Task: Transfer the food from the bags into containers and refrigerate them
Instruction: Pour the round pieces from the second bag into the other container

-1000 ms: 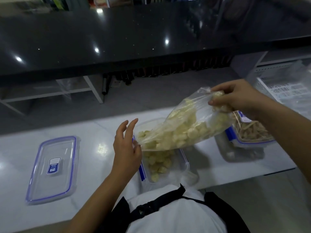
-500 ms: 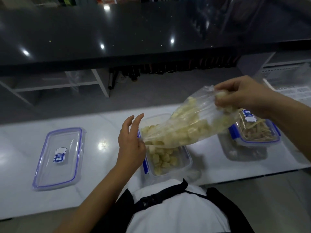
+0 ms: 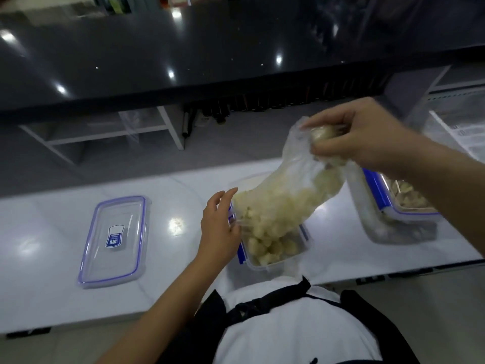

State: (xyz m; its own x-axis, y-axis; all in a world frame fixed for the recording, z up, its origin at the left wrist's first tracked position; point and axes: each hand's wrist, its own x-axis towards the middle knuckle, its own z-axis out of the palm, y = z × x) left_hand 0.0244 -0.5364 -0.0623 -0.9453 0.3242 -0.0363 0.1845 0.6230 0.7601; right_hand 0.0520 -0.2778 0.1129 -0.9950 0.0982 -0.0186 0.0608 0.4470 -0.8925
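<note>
A clear plastic bag [image 3: 296, 179] of pale yellow food chunks hangs tilted steeply, mouth down, over an open clear container [image 3: 286, 254] with blue clips on the white counter. My right hand [image 3: 359, 137] grips the bag's raised bottom end. My left hand [image 3: 219, 227] pinches the bag's mouth at the container's left rim, its other fingers spread. Pale chunks [image 3: 267, 249] lie heaped in the container under the bag's mouth.
A loose clear lid with a blue seal [image 3: 115, 240] lies flat on the white counter [image 3: 52, 258] to the left. A second lidded container [image 3: 401, 208] of food stands at the right. A black raised countertop [image 3: 183, 48] runs across the back.
My right hand has lifted the bag's bottom end higher, so the bag now hangs steeper. More chunks have slid into the container. My left hand stays at the bag's mouth.
</note>
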